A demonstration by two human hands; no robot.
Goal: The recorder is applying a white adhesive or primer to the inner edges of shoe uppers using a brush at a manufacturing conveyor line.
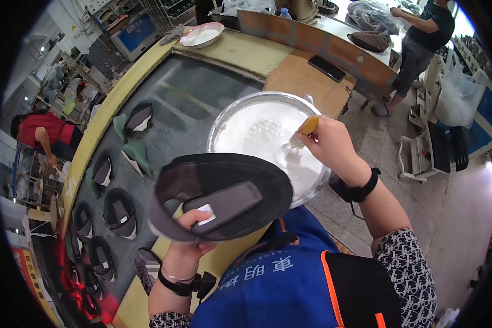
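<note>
My left hand (185, 240) grips a black shoe upper (268, 177) by its edge, the thumb pressed inside near a small white label (205, 214). The upper's opening faces up, and it covers the near left part of a round metal basin (212, 132). White paste-like liquid (251, 124) fills the basin. My right hand (333, 145) is closed around a brush (310, 126) with a yellow handle. Its bristles point down into the liquid at the basin's right side. The fingers of my left hand under the upper are partly hidden.
Several dark shoe uppers (120, 213) and green pieces (138, 156) lie on the grey tabletop at left. A bowl of white stuff (201, 37) stands at the far edge. A phone (327, 68) rests behind the basin. Other people stand far left and far right.
</note>
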